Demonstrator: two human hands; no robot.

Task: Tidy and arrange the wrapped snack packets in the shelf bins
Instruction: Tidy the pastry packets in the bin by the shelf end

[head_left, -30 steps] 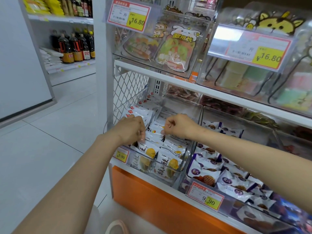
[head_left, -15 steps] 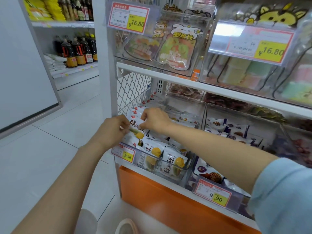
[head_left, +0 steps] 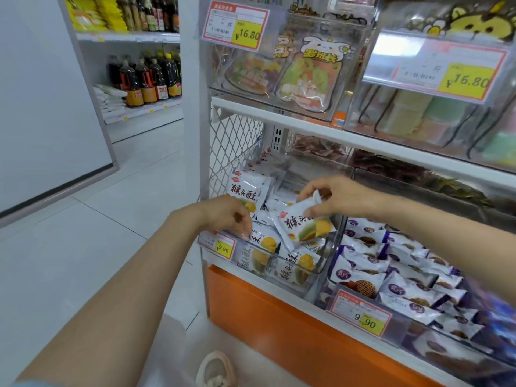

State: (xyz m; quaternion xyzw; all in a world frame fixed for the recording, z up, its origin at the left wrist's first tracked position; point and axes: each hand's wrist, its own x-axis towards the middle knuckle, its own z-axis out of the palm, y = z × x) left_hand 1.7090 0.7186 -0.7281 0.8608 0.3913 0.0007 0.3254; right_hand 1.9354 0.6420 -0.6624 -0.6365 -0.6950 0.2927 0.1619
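Head view: right hand pinched a packet above the front rim of the bin, where a slip could spill it; left hand grip unclear.

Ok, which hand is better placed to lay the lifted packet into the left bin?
Right. The right hand pinches the white yellow-printed snack packet by its top edge, above the front rows of the clear plastic bin; the left hand is low at its front-left corner, touching packets there.
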